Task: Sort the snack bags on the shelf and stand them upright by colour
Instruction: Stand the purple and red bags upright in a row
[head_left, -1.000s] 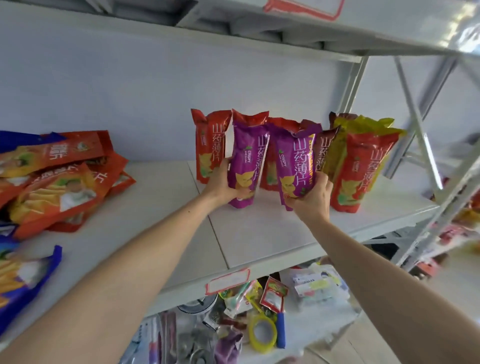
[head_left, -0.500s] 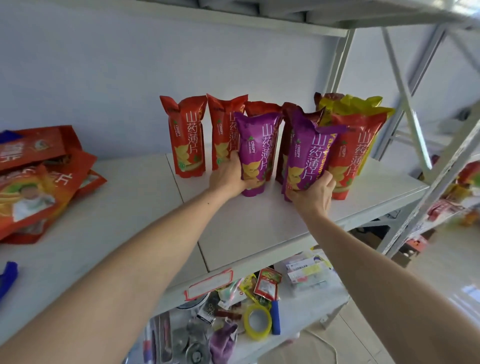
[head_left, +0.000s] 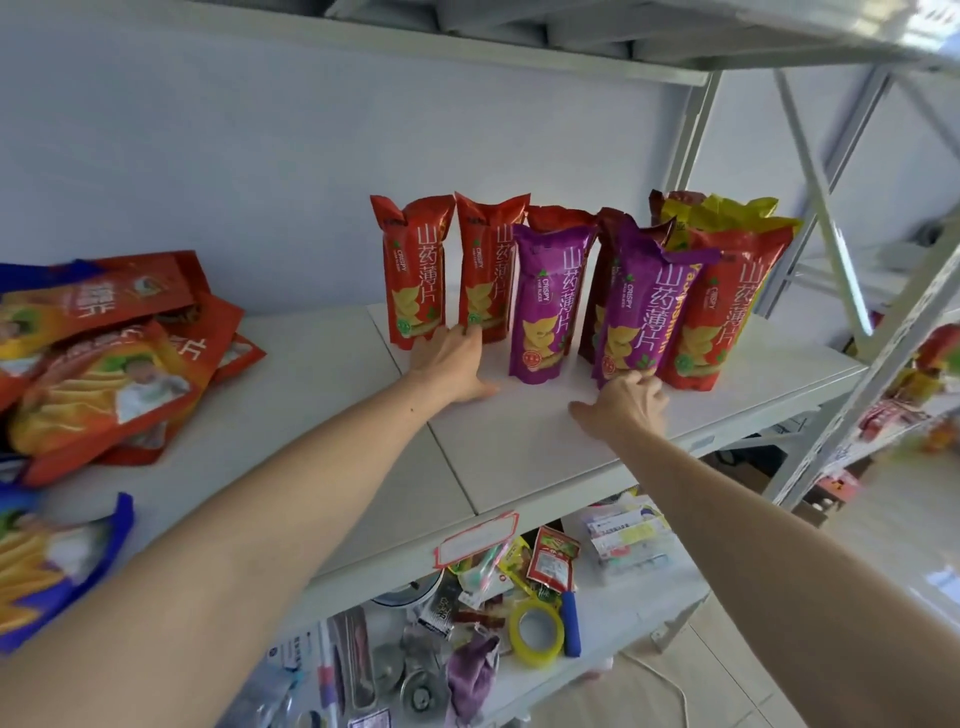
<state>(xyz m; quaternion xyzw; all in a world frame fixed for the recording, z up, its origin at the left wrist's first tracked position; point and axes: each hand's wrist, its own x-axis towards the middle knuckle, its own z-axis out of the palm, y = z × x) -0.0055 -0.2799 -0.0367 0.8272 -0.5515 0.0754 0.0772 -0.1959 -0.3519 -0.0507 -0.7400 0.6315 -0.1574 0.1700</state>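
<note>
Tall snack bags stand upright on the white shelf (head_left: 519, 457). Two red bags (head_left: 413, 270) (head_left: 485, 270) stand at the left of the row. A purple bag (head_left: 545, 306) stands free in front of more red ones. A second purple bag (head_left: 636, 312) leans slightly beside a red bag (head_left: 719, 312) with yellow bags (head_left: 727, 213) behind. My left hand (head_left: 452, 364) lies open on the shelf, fingertips at the base of the red bags. My right hand (head_left: 631, 402) is open, fingertips touching the second purple bag's bottom.
A heap of flat orange and red bags (head_left: 104, 358) lies at the shelf's left, with blue bags (head_left: 47, 566) nearer me. The shelf below holds clutter, including a yellow tape roll (head_left: 535, 631). A metal upright and braces (head_left: 831, 218) stand at the right end.
Both hands have let go of the purple bags, which now stand on their own. My left hand has moved left to the red bags' base; the right has dropped to the shelf.
</note>
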